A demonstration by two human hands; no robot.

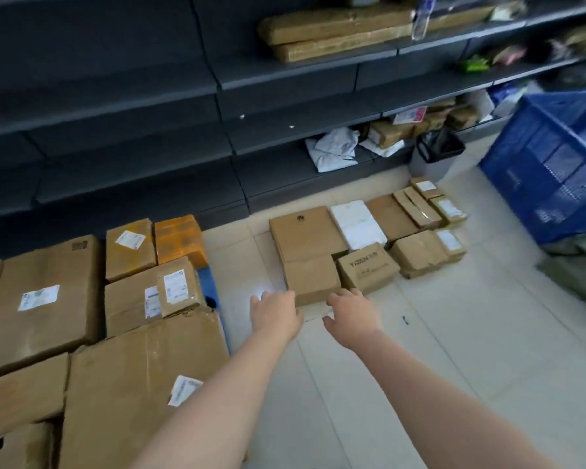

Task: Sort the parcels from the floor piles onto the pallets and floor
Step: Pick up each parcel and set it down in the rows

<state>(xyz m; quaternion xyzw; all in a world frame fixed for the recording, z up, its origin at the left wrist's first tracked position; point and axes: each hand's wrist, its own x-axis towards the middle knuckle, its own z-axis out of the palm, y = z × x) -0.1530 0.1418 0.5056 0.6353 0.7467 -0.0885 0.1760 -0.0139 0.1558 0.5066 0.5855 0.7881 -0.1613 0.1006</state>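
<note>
Beside the small brown box (311, 278), both hands (313, 314), seemingly empty

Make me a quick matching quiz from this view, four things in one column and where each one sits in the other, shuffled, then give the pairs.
Things:
1. orange parcel
2. blue crate
3. black-lined bin
4. long brown packages

Places:
A. on the upper shelf
B. far right on the floor
C. on the floor at the foot of the shelving
D. on the left stack, beside a labelled box

Pairs: 1-D, 2-B, 3-C, 4-A
</note>
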